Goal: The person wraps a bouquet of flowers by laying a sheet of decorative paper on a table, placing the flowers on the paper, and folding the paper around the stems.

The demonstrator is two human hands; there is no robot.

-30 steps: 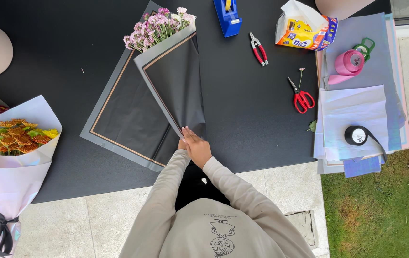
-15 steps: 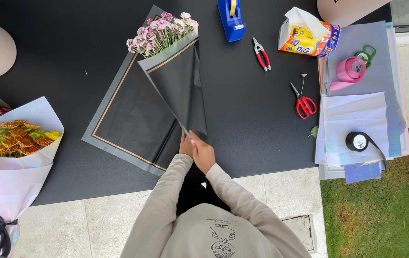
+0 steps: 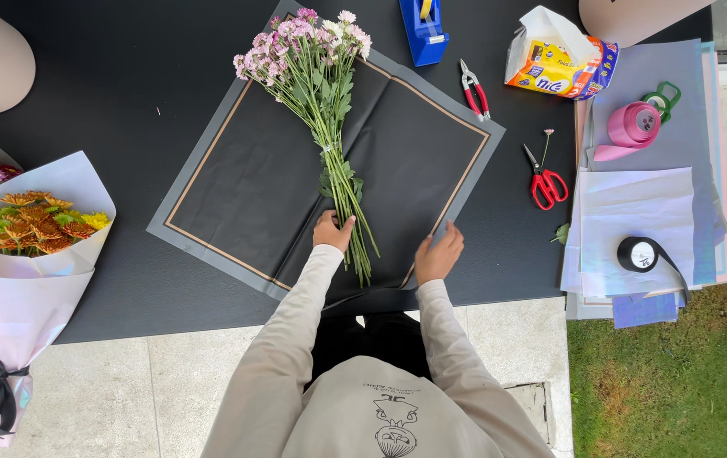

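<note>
Both hands rest apart and flat: left hand [image 3: 333, 231] on the flower stems [image 3: 348, 222], right hand [image 3: 439, 253] on the black wrapping sheet [image 3: 262, 182], lying unfolded on the table [image 3: 100, 102]; flowers placed, wrapping not yet done

Lighting: even, diffuse daylight, bright throughout; no single source discernible. Shadows are soft and short, seen only close under the flower stems [image 3: 329, 127] and both hands. The black bench [image 3: 109, 93] shows a mild sheen but no hard glare. Pale sheets of paper [image 3: 635, 212] at 3 o'clock approach overexposure. Focus is sharp centre to edge; no motion blur. Slight wide-angle bowing at the frame corners.
</note>
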